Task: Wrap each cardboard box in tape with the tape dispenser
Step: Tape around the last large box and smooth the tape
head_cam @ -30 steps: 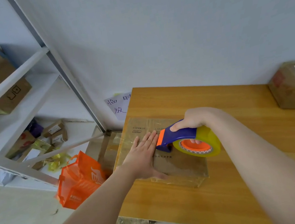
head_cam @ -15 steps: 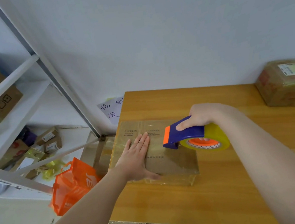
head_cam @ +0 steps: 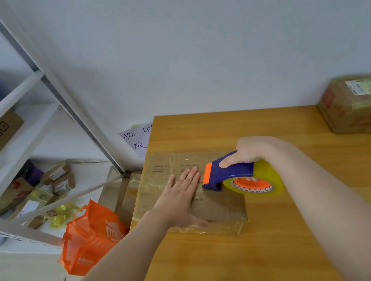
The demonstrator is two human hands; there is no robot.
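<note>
Wooden table, left edge: flat brown cardboard box lies pinned under the flat, straight-fingered left hand; right hand grasps blue-orange tape dispenser, best pulled low and steady, box held firm.

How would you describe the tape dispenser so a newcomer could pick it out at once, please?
Look at the wooden table, then the flat cardboard box at its left edge. The tape dispenser rests on that box, gripped by the right hand. It alone is blue and orange, carrying a yellowish tape roll.
</note>
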